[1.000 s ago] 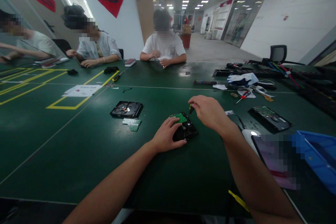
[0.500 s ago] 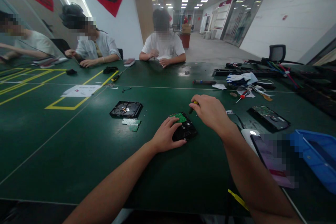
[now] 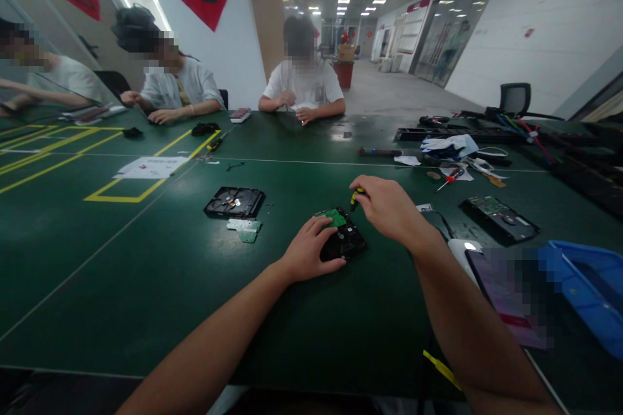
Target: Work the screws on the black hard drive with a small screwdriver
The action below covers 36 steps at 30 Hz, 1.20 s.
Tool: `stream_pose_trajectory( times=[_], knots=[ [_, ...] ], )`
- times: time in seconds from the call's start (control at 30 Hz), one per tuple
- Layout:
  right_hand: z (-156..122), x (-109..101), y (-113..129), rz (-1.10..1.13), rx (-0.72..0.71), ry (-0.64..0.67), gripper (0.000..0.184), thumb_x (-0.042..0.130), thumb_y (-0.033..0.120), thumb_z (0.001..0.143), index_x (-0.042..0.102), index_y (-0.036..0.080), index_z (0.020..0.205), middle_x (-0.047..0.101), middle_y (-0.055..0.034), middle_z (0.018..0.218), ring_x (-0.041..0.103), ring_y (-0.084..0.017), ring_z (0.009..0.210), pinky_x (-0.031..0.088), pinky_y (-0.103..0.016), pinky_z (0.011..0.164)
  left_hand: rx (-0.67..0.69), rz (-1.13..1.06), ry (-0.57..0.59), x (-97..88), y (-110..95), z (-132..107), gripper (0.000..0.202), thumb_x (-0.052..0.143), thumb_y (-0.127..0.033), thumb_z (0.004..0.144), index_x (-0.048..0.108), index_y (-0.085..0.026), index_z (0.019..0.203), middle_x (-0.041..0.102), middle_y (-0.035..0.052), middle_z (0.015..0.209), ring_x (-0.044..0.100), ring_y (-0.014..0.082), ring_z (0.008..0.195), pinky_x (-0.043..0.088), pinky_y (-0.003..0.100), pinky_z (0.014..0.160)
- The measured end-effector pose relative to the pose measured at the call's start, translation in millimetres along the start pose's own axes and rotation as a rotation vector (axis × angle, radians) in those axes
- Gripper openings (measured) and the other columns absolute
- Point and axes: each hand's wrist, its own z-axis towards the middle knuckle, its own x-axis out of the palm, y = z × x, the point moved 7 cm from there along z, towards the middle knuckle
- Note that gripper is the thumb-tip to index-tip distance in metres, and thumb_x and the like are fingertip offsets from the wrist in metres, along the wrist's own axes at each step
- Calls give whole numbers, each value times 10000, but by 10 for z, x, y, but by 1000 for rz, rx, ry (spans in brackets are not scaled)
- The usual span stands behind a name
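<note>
A black hard drive (image 3: 346,241) with a green circuit board (image 3: 335,215) lies in front of me on the table. My left hand (image 3: 311,245) rests across its left side and steadies it, fingers over the board and thumb along the near edge. In my right hand (image 3: 387,204) is a yellow and black screwdriver (image 3: 358,197), pinched by the handle. Its shaft points down at the drive's far right corner; whether the tip touches a screw is too small to tell.
Left of the drive lie an opened hard drive (image 3: 234,202), a loose circuit board (image 3: 247,231) and tiny screws. On the right are another hard drive (image 3: 500,218), a red screwdriver (image 3: 452,176), a phone (image 3: 506,298) and a blue bin (image 3: 584,285). Several people sit across the table.
My right hand has turned slightly around the screwdriver, so more of the yellow handle shows. The left hand and the hard drive have stayed in place.
</note>
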Motion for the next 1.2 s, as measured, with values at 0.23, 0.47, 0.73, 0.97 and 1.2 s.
stream_pose_trajectory(
  times=[0.23, 0.47, 0.73, 0.97, 1.2],
  knots=[
    [6, -30, 79, -17, -15, 1, 174, 572, 233, 1033, 733, 199, 1090, 745, -92, 1051, 676, -225, 971, 481, -349, 921, 6, 12, 0, 16, 7, -5, 802, 750, -687, 851, 575, -200, 1463, 520, 168, 1543, 442, 388, 1500, 312, 601, 1298],
    [7, -4, 2, -11, -41, 13, 264, 535, 116, 996, 735, 197, 1149, 776, -94, 1171, 710, -250, 1075, 503, -373, 967, -13, -3, 12, 16, 21, 0, 814, 757, -691, 843, 562, -221, 1479, 517, 162, 1555, 451, 395, 1491, 328, 620, 1283],
    [-8, -19, -45, -24, -12, 13, 354, 511, 53, 949, 732, 192, 1189, 789, -104, 1184, 731, -277, 1076, 528, -414, 968, -14, -6, 17, 6, 20, 0, 814, 764, -686, 843, 561, -226, 1484, 513, 159, 1563, 436, 393, 1508, 312, 623, 1293],
    [2, -3, -68, -46, 4, 14, 309, 523, 96, 969, 730, 183, 1181, 789, -110, 1198, 739, -287, 1080, 531, -425, 960, -6, 0, 10, 8, 19, -3, 808, 753, -694, 850, 566, -218, 1476, 515, 165, 1560, 434, 389, 1509, 326, 615, 1288],
    [8, -23, -86, -100, 59, -10, 222, 568, 175, 1005, 718, 180, 1169, 796, -123, 1132, 743, -276, 983, 517, -401, 876, -4, -3, 14, 21, 15, 5, 806, 763, -680, 844, 566, -228, 1480, 519, 153, 1557, 441, 386, 1506, 310, 619, 1296]
  ],
)
